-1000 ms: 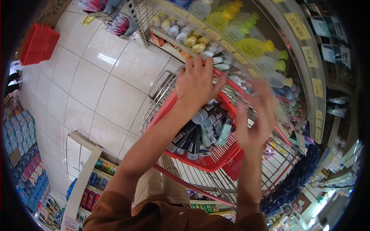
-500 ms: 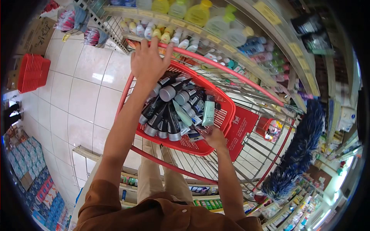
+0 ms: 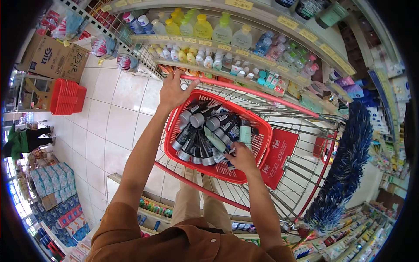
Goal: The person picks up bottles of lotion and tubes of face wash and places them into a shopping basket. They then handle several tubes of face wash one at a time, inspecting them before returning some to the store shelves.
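Observation:
A red basket (image 3: pixel 257 170) sits inside a shopping cart (image 3: pixel 301 168) with red rails. Several black tubes with silver caps (image 3: pixel 197 119) fill its left and middle part. A pale green tube (image 3: pixel 245 134) stands at the right of the pile, and another light green tube (image 3: pixel 214 139) lies across the middle. My left hand (image 3: pixel 174 90) rests on the upper left of the red rail, thumb apart from the fingers. Over the basket's lower right, my right hand (image 3: pixel 241 156) has its fingers bent together at a small item too hidden to name.
Shelves with bottles (image 3: pixel 203 27) run along the top. A blue duster (image 3: pixel 340 174) hangs at the cart's right end. Stacked red baskets (image 3: pixel 67 97) and a cardboard box (image 3: pixel 54 56) stand at the left. A person in green (image 3: pixel 19 142) is at the far left.
The view has shifted, so the cart and basket appear lower and further right. My right hand has moved off the pale green tube's lower end, toward the middle tubes.

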`<state>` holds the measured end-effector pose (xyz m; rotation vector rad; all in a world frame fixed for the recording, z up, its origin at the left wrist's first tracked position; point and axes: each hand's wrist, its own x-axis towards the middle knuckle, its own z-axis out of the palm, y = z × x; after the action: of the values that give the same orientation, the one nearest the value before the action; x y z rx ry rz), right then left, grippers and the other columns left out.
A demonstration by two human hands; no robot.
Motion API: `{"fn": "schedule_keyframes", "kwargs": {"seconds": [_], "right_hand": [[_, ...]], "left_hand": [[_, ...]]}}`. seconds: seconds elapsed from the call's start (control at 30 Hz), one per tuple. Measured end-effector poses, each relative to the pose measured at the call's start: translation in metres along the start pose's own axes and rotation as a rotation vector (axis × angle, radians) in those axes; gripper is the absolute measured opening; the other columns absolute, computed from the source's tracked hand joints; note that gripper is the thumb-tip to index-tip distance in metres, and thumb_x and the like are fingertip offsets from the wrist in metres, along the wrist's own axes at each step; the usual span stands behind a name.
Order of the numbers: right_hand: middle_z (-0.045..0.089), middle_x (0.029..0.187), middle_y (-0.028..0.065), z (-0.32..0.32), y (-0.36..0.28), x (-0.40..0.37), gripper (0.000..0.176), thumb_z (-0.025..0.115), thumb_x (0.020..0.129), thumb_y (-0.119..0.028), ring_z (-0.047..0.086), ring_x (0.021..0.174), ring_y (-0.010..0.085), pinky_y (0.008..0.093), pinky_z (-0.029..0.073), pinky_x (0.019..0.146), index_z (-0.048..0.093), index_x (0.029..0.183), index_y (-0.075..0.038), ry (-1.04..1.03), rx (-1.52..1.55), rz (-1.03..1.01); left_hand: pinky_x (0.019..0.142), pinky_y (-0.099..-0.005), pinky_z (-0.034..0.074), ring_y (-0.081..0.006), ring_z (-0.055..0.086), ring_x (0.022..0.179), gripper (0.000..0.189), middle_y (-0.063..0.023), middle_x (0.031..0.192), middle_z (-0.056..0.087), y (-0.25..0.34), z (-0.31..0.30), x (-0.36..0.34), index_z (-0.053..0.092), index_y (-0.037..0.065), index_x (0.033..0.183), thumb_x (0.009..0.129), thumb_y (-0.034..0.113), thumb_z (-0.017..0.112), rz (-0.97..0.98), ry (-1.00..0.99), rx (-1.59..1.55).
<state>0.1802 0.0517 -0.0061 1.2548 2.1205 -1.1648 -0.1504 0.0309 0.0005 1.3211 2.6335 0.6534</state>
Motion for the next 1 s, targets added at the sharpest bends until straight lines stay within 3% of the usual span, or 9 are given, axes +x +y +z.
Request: {"fn": "schedule_keyframes", "kwargs": {"seconds": [0.1, 0.4, 0.43, 0.53, 0.57, 0.67, 0.77, 0.9, 1.0], "right_hand": [[0.051, 0.135, 0.0212, 0.019, 0.016, 0.002, 0.061, 0.078, 0.08, -0.035, 0.056, 0.121, 0.0373, 0.0466, 0.05, 0.097, 0.056, 0.129, -0.005, -0.014, -0.035, -0.047], [0.053, 0.13, 0.0213, 0.049, 0.078, 0.018, 0.055, 0.078, 0.079, -0.028, 0.056, 0.12, 0.0379, 0.0456, 0.051, 0.096, 0.058, 0.125, -0.004, 0.04, -0.06, -0.075], [0.059, 0.127, 0.0221, 0.055, 0.084, 0.019, 0.054, 0.075, 0.081, -0.031, 0.062, 0.112, 0.0367, 0.045, 0.052, 0.092, 0.06, 0.126, -0.005, 0.149, -0.107, -0.135], [0.067, 0.108, 0.0222, 0.036, 0.104, 0.018, 0.043, 0.074, 0.081, -0.033, 0.066, 0.101, 0.0368, 0.0459, 0.054, 0.088, 0.066, 0.111, -0.003, -0.024, 0.042, -0.177], [0.07, 0.088, 0.0224, 0.024, 0.109, 0.011, 0.041, 0.072, 0.081, -0.035, 0.069, 0.084, 0.0383, 0.0458, 0.054, 0.079, 0.069, 0.101, 0.0, -0.018, 0.077, -0.195], [0.069, 0.079, 0.0226, -0.02, 0.108, -0.025, 0.037, 0.072, 0.081, -0.032, 0.068, 0.077, 0.0413, 0.0447, 0.054, 0.071, 0.07, 0.095, 0.002, 0.056, 0.384, -0.187], [0.066, 0.069, 0.0195, -0.038, 0.124, -0.056, 0.029, 0.072, 0.078, -0.023, 0.067, 0.064, 0.0333, 0.0398, 0.05, 0.061, 0.069, 0.091, 0.003, 0.305, 0.507, -0.18], [0.059, 0.063, 0.012, -0.053, 0.136, -0.077, 0.021, 0.071, 0.073, -0.008, 0.05, 0.053, 0.0137, 0.0311, 0.041, 0.052, 0.066, 0.088, 0.006, 0.574, 0.737, -0.258], [0.06, 0.066, 0.0125, -0.068, 0.14, -0.081, 0.021, 0.07, 0.072, -0.008, 0.053, 0.054, 0.0155, 0.0314, 0.042, 0.052, 0.065, 0.087, 0.005, 0.647, 0.683, -0.251]], "left_hand": [[0.082, -0.0457, 0.05, -0.0368, 0.063, 0.095, 0.069, -0.0206, 0.105, 0.062, 0.002, 0.016, -0.001, 0.057, 0.005, 0.119, 0.084, 0.064, 0.067, -0.001, -0.058, -0.034], [0.083, -0.0512, 0.05, -0.0434, 0.062, 0.099, 0.073, -0.0224, 0.11, 0.059, 0.043, 0.053, -0.022, 0.055, 0.007, 0.116, 0.082, 0.071, 0.062, -0.08, -0.134, -0.038], [0.083, -0.0521, 0.051, -0.0438, 0.063, 0.099, 0.074, -0.0229, 0.11, 0.059, 0.049, 0.055, -0.024, 0.055, 0.007, 0.117, 0.082, 0.072, 0.061, -0.098, -0.153, -0.02], [0.083, -0.0523, 0.051, -0.0443, 0.063, 0.099, 0.075, -0.0239, 0.11, 0.058, 0.059, 0.067, -0.024, 0.054, 0.007, 0.118, 0.082, 0.073, 0.06, -0.121, -0.211, 0.018], [0.083, -0.0523, 0.051, -0.0447, 0.063, 0.099, 0.076, -0.0247, 0.111, 0.057, 0.06, 0.072, -0.024, 0.054, 0.007, 0.118, 0.082, 0.074, 0.059, -0.11, -0.225, 0.034], [0.083, -0.0511, 0.052, -0.0443, 0.063, 0.099, 0.077, -0.0242, 0.112, 0.057, 0.073, 0.079, -0.025, 0.054, 0.007, 0.119, 0.082, 0.074, 0.06, -0.108, -0.251, 0.051], [0.081, -0.0527, 0.052, -0.0458, 0.063, 0.097, 0.072, -0.0246, 0.113, 0.058, 0.087, 0.083, -0.026, 0.052, 0.005, 0.117, 0.085, 0.069, 0.06, -0.042, -0.23, 0.043], [0.082, -0.0508, 0.053, -0.045, 0.064, 0.097, 0.076, -0.0258, 0.115, 0.057, 0.087, 0.09, -0.017, 0.051, 0.001, 0.12, 0.086, 0.069, 0.059, 0.0, -0.234, 0.097], [0.081, -0.05, 0.054, -0.0451, 0.064, 0.097, 0.076, -0.0259, 0.114, 0.057, 0.087, 0.093, -0.011, 0.05, -0.001, 0.121, 0.087, 0.067, 0.059, 0.014, -0.233, 0.138]]}}
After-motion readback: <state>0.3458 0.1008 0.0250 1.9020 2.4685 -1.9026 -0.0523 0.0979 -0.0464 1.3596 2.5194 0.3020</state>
